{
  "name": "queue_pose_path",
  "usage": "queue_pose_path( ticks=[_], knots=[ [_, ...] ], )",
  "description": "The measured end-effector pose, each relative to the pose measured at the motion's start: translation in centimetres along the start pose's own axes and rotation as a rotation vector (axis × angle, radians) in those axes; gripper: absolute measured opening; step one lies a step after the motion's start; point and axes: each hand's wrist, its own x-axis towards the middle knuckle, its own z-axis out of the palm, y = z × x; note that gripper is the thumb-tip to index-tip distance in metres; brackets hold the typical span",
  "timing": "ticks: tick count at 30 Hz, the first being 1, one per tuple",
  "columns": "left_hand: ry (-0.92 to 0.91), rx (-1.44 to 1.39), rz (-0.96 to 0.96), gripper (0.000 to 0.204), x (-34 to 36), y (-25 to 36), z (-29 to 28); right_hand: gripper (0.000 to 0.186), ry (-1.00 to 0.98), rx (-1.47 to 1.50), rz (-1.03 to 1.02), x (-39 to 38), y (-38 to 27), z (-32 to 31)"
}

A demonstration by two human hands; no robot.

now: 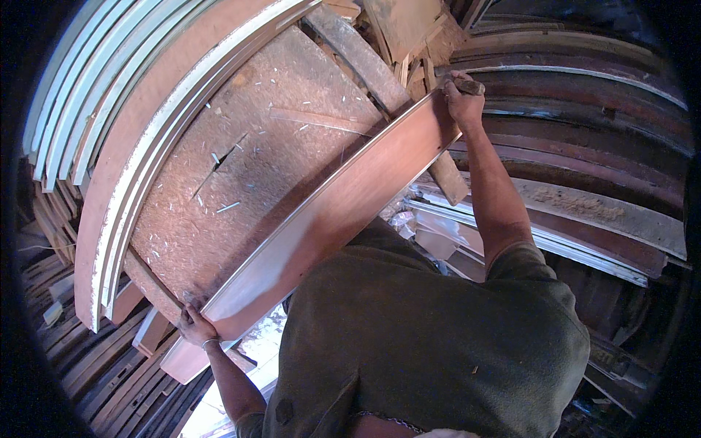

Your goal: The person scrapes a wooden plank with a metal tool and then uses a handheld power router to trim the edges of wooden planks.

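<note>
A long reddish-brown wooden board [350, 186] with a pale upper edge runs diagonally in front of me, from lower left to upper right. Near its lower left end, my left hand [198, 326] is closed over the upper edge. At the board's upper right end, my right hand [463, 104] is closed around a short, rounded wooden handle [471, 87] and rests against the board. Whatever the handle belongs to is hidden. Beyond the board lies a worn particle-board worktop [274, 124] strewn with small white slivers, with a thin wood strip [314, 120] on it.
Curved wooden pieces with white edges [128, 182] arc along the worktop's left side. Pale curved strips [69, 109] are stacked farther left. Stacked timber [109, 379] fills the lower left. Dark curved boards [577, 95] are piled at right, and wood offcuts [409, 29] lie at the top.
</note>
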Motion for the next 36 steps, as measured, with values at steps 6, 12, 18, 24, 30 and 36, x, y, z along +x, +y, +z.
queue_pose_path(
  ticks=[6,12,18,24,30,36],
  knots=[
    [-0.005,-0.028,0.013,0.05,-0.2,0.5,-0.3,0.029,-0.058,-0.153,-0.232,-0.7,-0.8,0.3],
    [0.014,0.003,0.037,0.049,0.0,-0.6,0.2,0.022,-0.179,-0.349,-0.312,-4.1,-2.0,1.7],
    [-0.019,0.032,-0.006,0.049,0.1,-0.7,0.3,0.016,-0.35,-0.162,-0.447,-8.6,-6.2,2.5],
    [0.009,0.021,0.011,0.048,-0.1,-1.0,0.3,0.024,-0.162,0.231,-0.065,-4.0,-3.9,0.2],
    [0.008,0.002,0.02,0.05,0.1,-0.6,0.2,0.02,-0.075,-0.022,-0.035,-0.5,1.4,-0.2],
    [0.037,-0.012,0.032,0.05,-0.1,-1.1,0.3,0.013,-0.098,-0.377,-0.275,-1.4,-2.7,0.6]
  ],
)
